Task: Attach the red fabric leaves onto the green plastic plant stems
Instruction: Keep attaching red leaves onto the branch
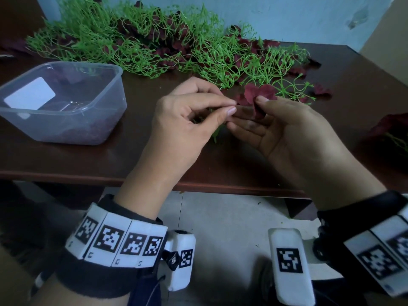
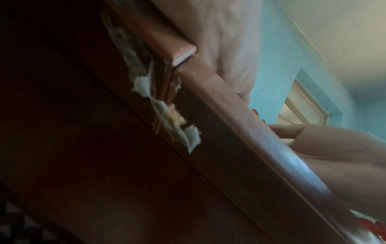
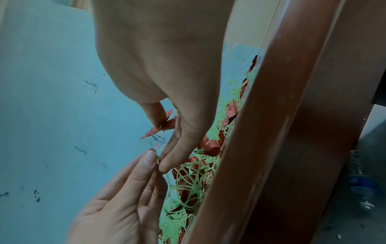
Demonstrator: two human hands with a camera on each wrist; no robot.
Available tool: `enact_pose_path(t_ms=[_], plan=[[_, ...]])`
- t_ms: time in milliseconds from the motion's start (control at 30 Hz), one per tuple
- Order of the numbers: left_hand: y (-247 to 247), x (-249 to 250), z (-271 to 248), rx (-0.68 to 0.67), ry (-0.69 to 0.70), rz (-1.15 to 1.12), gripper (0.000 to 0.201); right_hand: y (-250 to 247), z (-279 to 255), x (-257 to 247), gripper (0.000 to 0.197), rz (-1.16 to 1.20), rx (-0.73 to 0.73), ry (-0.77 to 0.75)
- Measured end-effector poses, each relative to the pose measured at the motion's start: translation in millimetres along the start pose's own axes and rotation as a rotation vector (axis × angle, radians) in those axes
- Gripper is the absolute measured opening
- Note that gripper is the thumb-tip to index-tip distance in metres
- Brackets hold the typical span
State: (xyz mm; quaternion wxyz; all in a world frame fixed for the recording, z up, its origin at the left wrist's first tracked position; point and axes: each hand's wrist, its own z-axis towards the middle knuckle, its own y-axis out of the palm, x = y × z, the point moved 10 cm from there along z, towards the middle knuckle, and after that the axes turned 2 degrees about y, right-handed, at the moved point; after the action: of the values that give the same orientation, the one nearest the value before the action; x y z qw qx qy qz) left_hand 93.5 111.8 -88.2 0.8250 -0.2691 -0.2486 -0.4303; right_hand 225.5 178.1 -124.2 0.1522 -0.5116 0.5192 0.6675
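Head view: our left hand [image 1: 183, 120] pinches a green stem [image 1: 215, 134] while our right hand [image 1: 284, 131] grips a red leaf [image 1: 260, 92] just beside it, above the surface [image 1: 88, 160].

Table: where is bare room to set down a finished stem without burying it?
Bare table runs along the near edge, in front of the plastic tub and under the left hand. Another patch lies right of the right hand. The back is crowded with green stems and red leaves.
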Motion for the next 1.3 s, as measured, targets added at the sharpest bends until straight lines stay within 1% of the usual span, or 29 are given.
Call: enact_pose_path(t_ms=[67,167,267,300,367,467,633,733,867,1067,1200,1300], plan=[[-2.4,0.0,-0.5,0.024,0.000,0.014,0.012,0.6,-0.7,-1.4,0.024,-0.022,0.005,-0.012],[-2.4,4.0,-1.6,0.038,0.013,0.067,0.010,-2.7,0.2,-3.9,0.017,-0.113,0.024,-0.060],[-4.2,0.3,-1.9,0.053,-0.035,0.072,0.009,-3.1,1.0,-6.3,0.007,-0.260,0.013,-0.140],[-4.0,-2.4,-1.2,0.039,-0.056,0.061,0.012,-3.3,0.7,-7.8,0.003,-0.315,0.011,-0.168],[-1.3,-6.3,0.5,-0.015,-0.080,0.027,0.016,-6.2,0.3,-11.8,0.004,-0.403,0.027,-0.228],[1.7,-8.6,1.3,-0.054,-0.096,0.000,0.013,-8.9,-0.1,-16.2,0.007,-0.462,0.037,-0.290],[1.7,-9.5,-1.1,-0.034,-0.133,-0.048,0.009,-10.0,-0.5,-16.5,0.010,-0.483,0.047,-0.317],[2.4,-11.9,-2.0,-0.032,-0.154,-0.075,0.011,-9.5,-1.2,-18.9,0.010,-0.469,0.061,-0.327],[6.0,-17.5,-2.7,-0.059,-0.212,-0.155,0.015,-9.4,-1.1,-19.3,0.010,-0.470,0.072,-0.337],[8.0,-29.8,-5.9,-0.104,-0.323,-0.235,0.014,-8.4,-2.6,-20.4,0.010,-0.454,0.070,-0.327],[9.7,-30.6,-6.3,-0.110,-0.329,-0.183,0.010,-4.6,-4.4,-21.4,0.013,-0.477,0.051,-0.345],[9.3,-31.7,-6.6,-0.103,-0.338,-0.148,0.010,-6.4,-4.4,-21.7,0.013,-0.488,0.065,-0.359]])
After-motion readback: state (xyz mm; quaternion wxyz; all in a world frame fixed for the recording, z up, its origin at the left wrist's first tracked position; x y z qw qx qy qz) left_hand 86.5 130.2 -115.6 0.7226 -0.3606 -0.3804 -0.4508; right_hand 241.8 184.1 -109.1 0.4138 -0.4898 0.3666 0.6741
